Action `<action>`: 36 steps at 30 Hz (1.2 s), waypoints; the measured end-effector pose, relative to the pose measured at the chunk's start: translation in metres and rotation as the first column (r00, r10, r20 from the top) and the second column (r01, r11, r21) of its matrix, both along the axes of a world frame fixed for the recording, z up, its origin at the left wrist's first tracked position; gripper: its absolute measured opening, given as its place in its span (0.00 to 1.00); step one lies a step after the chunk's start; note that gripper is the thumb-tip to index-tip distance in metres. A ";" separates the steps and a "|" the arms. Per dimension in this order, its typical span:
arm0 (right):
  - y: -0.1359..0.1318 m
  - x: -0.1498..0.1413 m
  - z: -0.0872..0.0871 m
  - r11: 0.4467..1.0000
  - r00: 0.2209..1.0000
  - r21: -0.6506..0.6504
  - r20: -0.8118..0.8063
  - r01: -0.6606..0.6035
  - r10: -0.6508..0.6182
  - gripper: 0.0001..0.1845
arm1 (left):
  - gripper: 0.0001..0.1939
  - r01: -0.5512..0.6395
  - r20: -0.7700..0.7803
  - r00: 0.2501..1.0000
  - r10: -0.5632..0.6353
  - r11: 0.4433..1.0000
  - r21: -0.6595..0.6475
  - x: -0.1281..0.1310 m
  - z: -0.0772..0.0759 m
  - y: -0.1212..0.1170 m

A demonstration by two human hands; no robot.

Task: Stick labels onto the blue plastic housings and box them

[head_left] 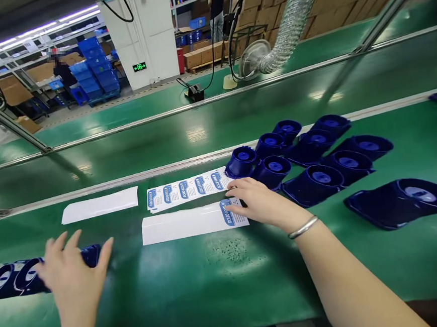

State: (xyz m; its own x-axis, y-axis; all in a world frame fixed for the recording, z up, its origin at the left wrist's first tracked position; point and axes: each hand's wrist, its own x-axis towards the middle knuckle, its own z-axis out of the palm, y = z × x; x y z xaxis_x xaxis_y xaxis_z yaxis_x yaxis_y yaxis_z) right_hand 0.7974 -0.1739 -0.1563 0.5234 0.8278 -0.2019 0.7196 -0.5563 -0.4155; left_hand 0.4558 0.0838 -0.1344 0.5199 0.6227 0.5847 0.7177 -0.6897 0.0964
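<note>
My left hand (73,268) is spread above the left end of the green bench, its fingers apart. Beneath and beside it lies a row of dark blue plastic housings (2,278), partly covered by the hand; one blue end shows between thumb and fingers. My right hand (257,200) reaches over a mostly bare white backing strip (181,224). Its thumb lies at the single blue-and-white label (233,211) at the strip's right end, with the forefinger apart from it. Just behind is a sheet of several blue-and-white labels (185,190).
Several blue housings with round openings (321,175) stand to the right. A blank white strip (100,205) lies at the back left. Behind the bench are a metal rail (132,125), a flexible silver duct (291,27) and people farther off.
</note>
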 end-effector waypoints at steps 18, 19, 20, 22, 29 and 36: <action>-0.007 -0.022 0.021 0.308 0.834 0.852 -0.500 0.424 0.235 0.14 | 0.32 0.619 -0.476 0.651 -0.592 0.777 -0.120 0.141 0.034 -0.039; -0.004 -0.022 0.021 0.303 0.818 0.831 -0.536 0.467 0.210 0.14 | 0.31 0.549 -0.514 0.685 -0.517 0.830 -0.103 0.139 0.042 -0.019; -0.002 -0.022 0.020 0.314 0.806 0.810 -0.563 0.495 0.182 0.14 | 0.33 0.477 -0.553 0.706 -0.442 0.874 -0.090 0.137 0.048 0.001; 0.001 -0.023 0.021 0.343 0.796 0.781 -0.590 0.521 0.136 0.15 | 0.37 0.358 -0.659 0.683 -0.315 0.931 -0.075 0.131 0.054 0.040; 0.005 -0.025 0.022 0.363 0.899 0.828 -0.429 0.428 -0.083 0.17 | 0.36 0.283 -0.784 0.554 -0.280 0.949 -0.139 0.103 0.030 0.123; -0.001 -0.003 0.016 0.362 0.825 0.870 -0.086 0.336 -0.559 0.27 | 0.39 0.278 -0.753 0.596 -0.277 0.952 -0.130 0.109 0.024 0.117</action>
